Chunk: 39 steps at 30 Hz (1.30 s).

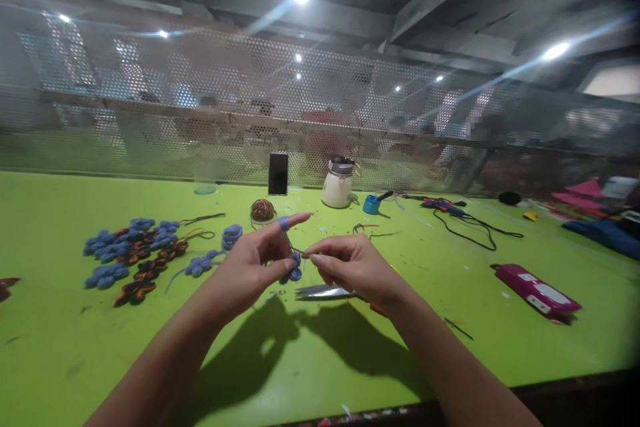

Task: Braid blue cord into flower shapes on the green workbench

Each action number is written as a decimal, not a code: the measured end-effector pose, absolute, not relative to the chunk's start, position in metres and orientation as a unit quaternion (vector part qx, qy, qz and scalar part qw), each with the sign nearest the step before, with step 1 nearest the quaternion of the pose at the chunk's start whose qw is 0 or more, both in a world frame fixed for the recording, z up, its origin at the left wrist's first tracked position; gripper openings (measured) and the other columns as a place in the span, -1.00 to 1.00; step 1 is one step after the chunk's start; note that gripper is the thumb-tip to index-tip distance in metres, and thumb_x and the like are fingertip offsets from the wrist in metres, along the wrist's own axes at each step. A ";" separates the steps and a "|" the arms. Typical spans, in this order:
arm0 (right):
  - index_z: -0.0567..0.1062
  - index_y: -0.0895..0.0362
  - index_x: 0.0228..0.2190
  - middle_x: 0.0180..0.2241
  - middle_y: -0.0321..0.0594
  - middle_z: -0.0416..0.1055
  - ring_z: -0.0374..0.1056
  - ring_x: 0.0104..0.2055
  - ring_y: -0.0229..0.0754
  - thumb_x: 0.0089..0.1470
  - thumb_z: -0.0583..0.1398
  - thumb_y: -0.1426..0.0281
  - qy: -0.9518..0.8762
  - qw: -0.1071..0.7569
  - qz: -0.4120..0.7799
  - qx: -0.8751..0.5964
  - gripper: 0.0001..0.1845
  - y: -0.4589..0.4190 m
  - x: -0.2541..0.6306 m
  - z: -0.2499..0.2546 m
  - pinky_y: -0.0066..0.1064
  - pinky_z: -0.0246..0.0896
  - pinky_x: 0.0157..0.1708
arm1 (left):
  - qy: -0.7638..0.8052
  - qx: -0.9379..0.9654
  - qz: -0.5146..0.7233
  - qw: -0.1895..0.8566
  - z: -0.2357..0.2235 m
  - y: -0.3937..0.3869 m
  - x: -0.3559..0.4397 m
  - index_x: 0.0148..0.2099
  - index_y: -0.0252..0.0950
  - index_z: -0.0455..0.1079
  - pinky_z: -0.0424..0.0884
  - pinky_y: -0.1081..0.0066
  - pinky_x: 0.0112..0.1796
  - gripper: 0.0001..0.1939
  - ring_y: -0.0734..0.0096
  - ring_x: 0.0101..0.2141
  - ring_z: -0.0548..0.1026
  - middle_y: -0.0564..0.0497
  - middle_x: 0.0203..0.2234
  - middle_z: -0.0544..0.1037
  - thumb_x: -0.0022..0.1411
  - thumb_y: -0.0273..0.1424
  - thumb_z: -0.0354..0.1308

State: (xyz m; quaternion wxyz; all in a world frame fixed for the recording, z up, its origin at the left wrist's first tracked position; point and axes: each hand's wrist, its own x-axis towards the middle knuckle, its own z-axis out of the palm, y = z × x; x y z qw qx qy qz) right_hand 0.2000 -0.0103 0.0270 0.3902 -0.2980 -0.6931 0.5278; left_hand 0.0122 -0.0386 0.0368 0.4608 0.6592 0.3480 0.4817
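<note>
Left fingers point(277, 271) pinching a blue crocheted piece point(296, 274), my right fingers point(326, 262) gripping a thin hook point(306, 254) at it, scissors point(323, 291) lying near on the surface point(65, 347).

Periwinkle-blue crocheted flower piece point(296, 274): matt yarn, v. bumpy. Long silver scissor blades point(324, 291): shiny metal, smth. Flat lime-green tabletop point(440, 280): smth, semi-gloss. Black rectangular phone point(278, 175) w/ glossy-lkg scrn. Tall grey perforated panel point(240, 73): metal-lkg, surf. full of holes.
</note>
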 end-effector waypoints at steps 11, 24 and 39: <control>0.44 0.19 -0.39 -0.68 -0.41 0.24 -0.03 -0.75 -0.49 -0.03 0.25 0.28 -0.545 0.499 0.630 -0.237 -0.78 -0.023 0.175 0.015 -0.60 -0.23 -0.78 | 0.287 0.490 0.589 0.575 0.038 -0.043 0.022 -0.05 -0.17 0.46 0.28 0.50 -0.36 -0.57 0.54 -0.45 0.34 0.09 -0.51 0.40 -0.02 -0.55 0.25; 0.56 0.15 -0.35 -0.54 -0.23 0.44 0.22 -0.58 -0.36 -0.01 0.22 0.48 -0.770 0.528 0.294 -0.206 -0.87 -0.023 0.202 0.030 -0.48 0.13 -0.61 | 0.205 0.418 0.579 0.669 0.040 -0.046 0.009 -0.50 -0.33 0.49 0.33 0.48 -0.31 -0.95 0.51 -0.42 0.37 0.01 -0.45 0.42 -0.12 -0.55 0.25; 0.51 0.18 -0.39 -0.71 -0.39 0.26 0.00 -0.74 -0.47 -0.03 0.25 0.32 -0.651 0.495 0.526 -0.235 -0.82 -0.012 0.196 0.022 -0.58 -0.19 -0.80 | 0.295 0.518 0.570 0.566 0.038 -0.038 0.014 -0.55 -0.35 0.36 0.26 0.47 -0.41 -0.85 0.52 -0.49 0.35 0.06 -0.57 0.42 -0.11 -0.54 0.30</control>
